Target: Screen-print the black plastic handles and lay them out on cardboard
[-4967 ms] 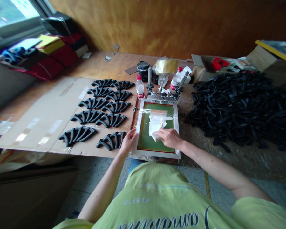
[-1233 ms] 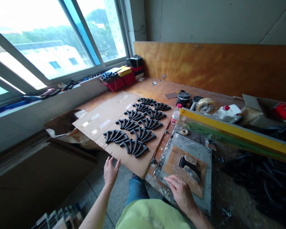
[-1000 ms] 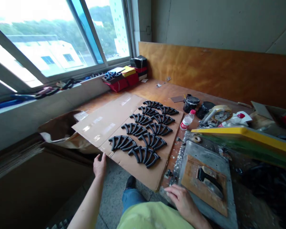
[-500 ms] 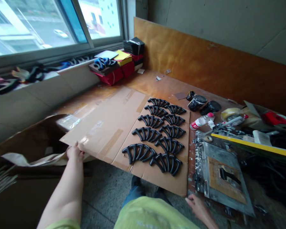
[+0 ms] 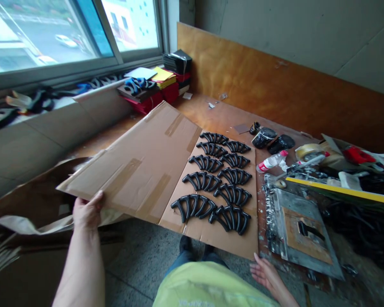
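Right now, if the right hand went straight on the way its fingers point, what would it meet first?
Most likely the near right corner of the cardboard sheet: the right hand is right beside it. Depth is unclear; it may already touch, or could pass underneath.

From here I can't read any words. The red label [image 5: 261, 166] on the bottle [image 5: 272, 161] is too small, and the green shirt's [image 5: 195, 283] letters [image 5: 196, 303] are blurry.
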Tool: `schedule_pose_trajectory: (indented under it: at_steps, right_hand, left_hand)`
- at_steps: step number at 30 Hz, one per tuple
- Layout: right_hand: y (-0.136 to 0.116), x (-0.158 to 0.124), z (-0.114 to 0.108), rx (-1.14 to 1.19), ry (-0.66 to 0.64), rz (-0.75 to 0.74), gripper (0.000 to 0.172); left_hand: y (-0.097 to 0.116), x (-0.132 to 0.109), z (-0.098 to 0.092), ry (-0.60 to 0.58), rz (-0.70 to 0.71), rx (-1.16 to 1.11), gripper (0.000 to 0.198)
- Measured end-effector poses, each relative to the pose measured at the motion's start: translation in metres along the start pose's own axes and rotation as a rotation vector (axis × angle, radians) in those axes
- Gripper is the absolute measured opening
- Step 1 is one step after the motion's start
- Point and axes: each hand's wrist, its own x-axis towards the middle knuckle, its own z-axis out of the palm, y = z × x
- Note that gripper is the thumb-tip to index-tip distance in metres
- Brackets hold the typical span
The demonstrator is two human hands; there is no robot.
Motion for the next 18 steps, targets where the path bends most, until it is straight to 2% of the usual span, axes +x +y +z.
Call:
schedule_pose_trajectory:
  at_steps: [3, 6, 10, 12, 18]
  right_hand:
    - [-0.002, 0.001, 0.0, 0.077, -0.014, -0.002, 0.051]
    - [-0.007, 0.002, -0.002, 0.091, -0.011, -0.023, 0.055]
    - [-0.023, -0.001, 0.002, 0.046, -0.004, -0.045, 0.056]
    - [-0.031, -0.001, 0.008, 0.032, -0.012, -0.043, 0.054]
    - [-0.064, 0.011, 0.044, 0.011, -0.101, -0.11, 0.051]
  left_hand:
    - [0.011, -0.014, -0.008, -0.048, -0.112, -0.105, 0.034]
    - [0.011, -0.027, -0.024, -0.021, -0.053, -0.103, 0.039]
    - [0.014, -0.044, -0.054, 0.04, 0.064, -0.112, 0.064]
    - [0.026, -0.056, -0.067, 0.087, 0.114, -0.076, 0.071]
    - [0.075, -0.094, -0.089, 0.143, 0.211, 0.01, 0.058]
